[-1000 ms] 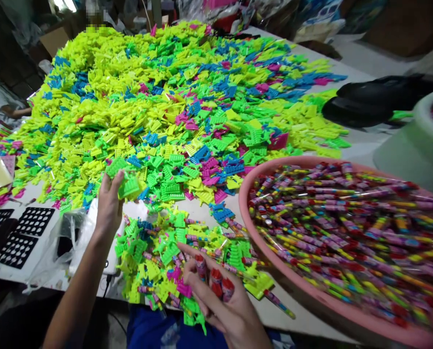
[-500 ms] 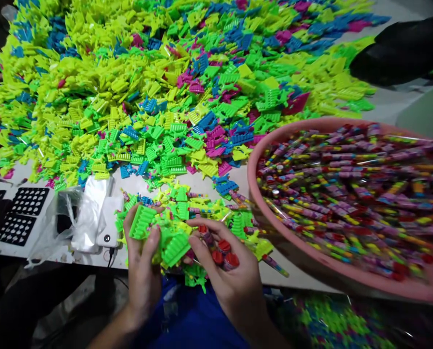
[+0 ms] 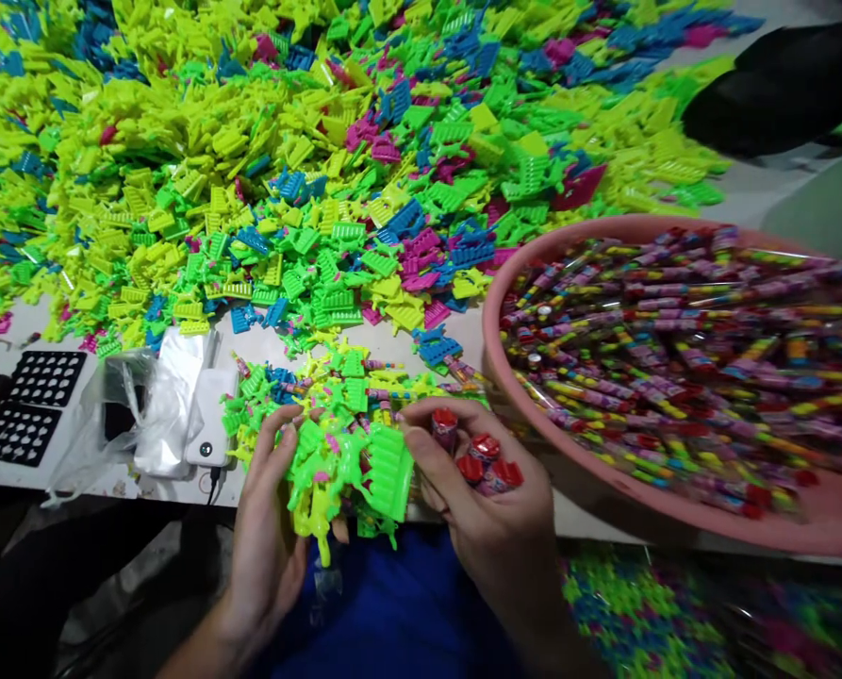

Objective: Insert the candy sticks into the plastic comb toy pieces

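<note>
My left hand (image 3: 265, 519) is closed round a bunch of bright green and yellow plastic toy pieces (image 3: 328, 462), held above the table's front edge. A ribbed green piece (image 3: 390, 471) sticks out of the bunch toward my right hand (image 3: 495, 538). That hand is curled round several printed candy tubes (image 3: 484, 453) with red ends facing up. Its thumb and forefinger are close to the ribbed piece; whether they touch it I cannot tell. Behind both hands lies a small heap of similar pieces mixed with colourful tubes (image 3: 350, 377).
A large pile of yellow, green, blue and pink pieces (image 3: 215, 170) covers the table's back. A pink basin (image 3: 492, 330) full of tubes stands right. Left are a white device with a cable (image 3: 212, 420), clear plastic bags (image 3: 170, 405) and black dotted sheets (image 3: 21, 434).
Both hands and the toy pieces have turned, and the ribbed green piece now stands more upright between them. My right hand has shifted right with the candy tubes. The view has moved slightly.
</note>
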Demonstrator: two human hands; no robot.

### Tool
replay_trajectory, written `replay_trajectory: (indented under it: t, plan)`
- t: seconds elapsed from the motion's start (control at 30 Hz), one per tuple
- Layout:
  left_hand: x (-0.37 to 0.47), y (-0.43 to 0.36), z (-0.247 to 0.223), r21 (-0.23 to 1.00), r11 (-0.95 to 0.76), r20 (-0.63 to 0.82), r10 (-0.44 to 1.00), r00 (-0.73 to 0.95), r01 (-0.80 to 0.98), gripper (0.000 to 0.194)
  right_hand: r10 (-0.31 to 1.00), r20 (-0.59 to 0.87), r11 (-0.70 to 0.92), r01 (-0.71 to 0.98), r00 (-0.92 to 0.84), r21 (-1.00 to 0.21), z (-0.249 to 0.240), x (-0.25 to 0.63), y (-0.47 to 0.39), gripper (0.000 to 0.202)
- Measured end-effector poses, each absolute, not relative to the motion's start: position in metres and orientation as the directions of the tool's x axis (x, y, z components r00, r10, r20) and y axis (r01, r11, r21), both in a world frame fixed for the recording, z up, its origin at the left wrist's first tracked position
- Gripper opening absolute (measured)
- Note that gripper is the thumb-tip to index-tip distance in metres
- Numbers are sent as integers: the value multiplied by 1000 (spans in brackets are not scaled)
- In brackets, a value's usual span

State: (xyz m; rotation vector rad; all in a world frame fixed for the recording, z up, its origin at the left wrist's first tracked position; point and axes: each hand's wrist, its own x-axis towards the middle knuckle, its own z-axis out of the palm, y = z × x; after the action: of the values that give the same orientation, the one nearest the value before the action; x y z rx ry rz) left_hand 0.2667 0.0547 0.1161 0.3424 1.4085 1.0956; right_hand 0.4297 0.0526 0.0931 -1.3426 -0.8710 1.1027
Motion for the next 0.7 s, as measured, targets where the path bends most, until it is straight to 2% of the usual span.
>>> replay_trajectory:
  t: [0.17, 0.27, 0.37, 0.47, 0.57, 0.63, 0.7]
  plan:
    - [264, 51, 113, 871, 421, -481, 836, -262, -253, 51, 971, 1, 9, -29, 241, -1000, 107, 439, 57, 1]
    - [259, 48, 111, 922, 357, -377, 916, -138, -154, 63, 980, 102, 90, 79, 172, -993, 116, 438, 60, 9]
    - [254, 47, 112, 960, 280, -280, 960, -3, 8, 51, 982, 163, 140, 215, 93, -967, 116, 438, 61, 8]
    - [253, 48, 112, 965, 229, -230, 973, -6, 128, 32, 984, 153, 116, 323, 91, -939, 112, 445, 57, 20]
    - [251, 48, 109, 968, 175, -164, 984, -74, 177, 25, 987, 126, 81, 372, 96, -925, 111, 457, 51, 33]
    - [250, 47, 107, 969, 141, -124, 988, -91, 204, 20, 996, 77, 54, 341, 54, -938, 114, 464, 48, 28]
    - [250, 46, 107, 968, 95, -74, 993, -95, 231, 14, 1000, 16, 22, 301, -25, -953, 119, 468, 46, 12]
